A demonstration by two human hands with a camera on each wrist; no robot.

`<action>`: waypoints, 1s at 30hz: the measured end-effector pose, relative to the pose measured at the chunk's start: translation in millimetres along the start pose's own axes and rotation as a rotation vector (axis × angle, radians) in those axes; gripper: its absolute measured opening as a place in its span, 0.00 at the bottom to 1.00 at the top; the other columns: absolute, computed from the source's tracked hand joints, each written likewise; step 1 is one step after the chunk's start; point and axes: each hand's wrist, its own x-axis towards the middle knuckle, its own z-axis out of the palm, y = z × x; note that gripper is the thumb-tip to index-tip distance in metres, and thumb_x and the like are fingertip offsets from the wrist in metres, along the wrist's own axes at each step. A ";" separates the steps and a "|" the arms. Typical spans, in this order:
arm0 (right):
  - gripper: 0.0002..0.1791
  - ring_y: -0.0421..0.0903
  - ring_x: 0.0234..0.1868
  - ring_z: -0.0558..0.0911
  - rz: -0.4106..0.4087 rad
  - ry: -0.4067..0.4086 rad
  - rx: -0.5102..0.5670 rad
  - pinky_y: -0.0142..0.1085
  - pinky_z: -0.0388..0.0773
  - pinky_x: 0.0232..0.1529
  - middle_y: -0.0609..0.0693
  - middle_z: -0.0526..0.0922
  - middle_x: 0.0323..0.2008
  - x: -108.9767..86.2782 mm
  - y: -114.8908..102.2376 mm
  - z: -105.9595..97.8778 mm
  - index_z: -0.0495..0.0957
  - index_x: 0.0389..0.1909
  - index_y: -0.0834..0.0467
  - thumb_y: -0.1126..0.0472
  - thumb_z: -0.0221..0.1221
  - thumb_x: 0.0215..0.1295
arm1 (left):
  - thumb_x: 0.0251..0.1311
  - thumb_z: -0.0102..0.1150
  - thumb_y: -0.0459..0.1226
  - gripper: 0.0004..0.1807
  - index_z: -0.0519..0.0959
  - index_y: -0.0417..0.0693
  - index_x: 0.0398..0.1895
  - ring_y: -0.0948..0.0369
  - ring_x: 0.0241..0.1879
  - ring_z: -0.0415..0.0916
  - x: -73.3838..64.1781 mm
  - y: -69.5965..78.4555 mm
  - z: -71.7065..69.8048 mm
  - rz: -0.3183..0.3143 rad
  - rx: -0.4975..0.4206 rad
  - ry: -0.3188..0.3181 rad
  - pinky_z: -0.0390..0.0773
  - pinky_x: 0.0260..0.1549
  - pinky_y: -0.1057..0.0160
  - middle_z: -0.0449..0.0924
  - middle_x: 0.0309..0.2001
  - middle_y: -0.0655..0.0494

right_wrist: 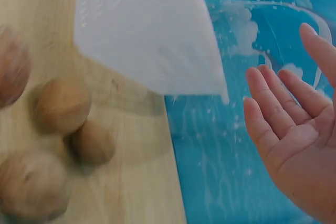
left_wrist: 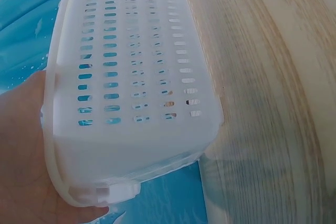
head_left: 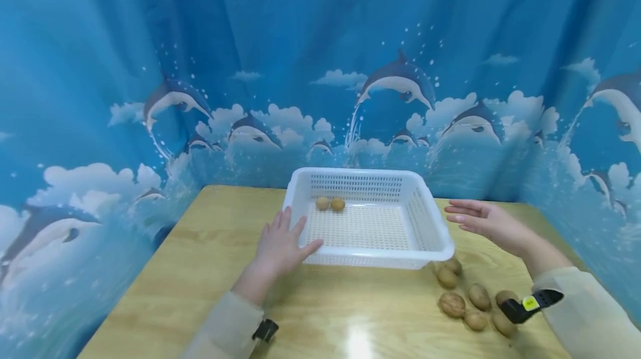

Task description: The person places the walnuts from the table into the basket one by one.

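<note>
A white perforated plastic basket (head_left: 370, 256) stands on the table with two walnuts (head_left: 338, 204) inside, near its left wall. My left hand (head_left: 280, 245) rests at its front left corner, fingers spread over the rim and thumb along the front edge. In the left wrist view the hand (left_wrist: 21, 150) lies against the rim (left_wrist: 51, 129). My right hand (head_left: 493, 225) is raised just off the basket's right side, fingers extended and holding nothing. The right wrist view shows its palm (right_wrist: 294, 145) bare. Several more walnuts (head_left: 452, 304) lie loose below that forearm.
The wooden table (head_left: 200, 270) reaches back to a blue curtain (head_left: 300, 25) printed with dolphins and clouds. Both wrists wear dark straps; the right one (head_left: 531, 304) overlaps some walnuts in the head view. The basket stands near the table's back edge.
</note>
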 end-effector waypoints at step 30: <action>0.32 0.30 0.52 0.74 0.077 -0.098 0.140 0.30 0.72 0.52 0.34 0.72 0.54 -42.6 56.2 -10.7 0.44 0.68 0.74 0.62 0.45 0.73 | 0.58 0.43 0.67 0.44 0.59 0.50 0.70 0.43 0.70 0.37 -2.4 0.4 -0.8 0.000 -0.025 0.007 0.43 0.64 0.39 0.40 0.73 0.42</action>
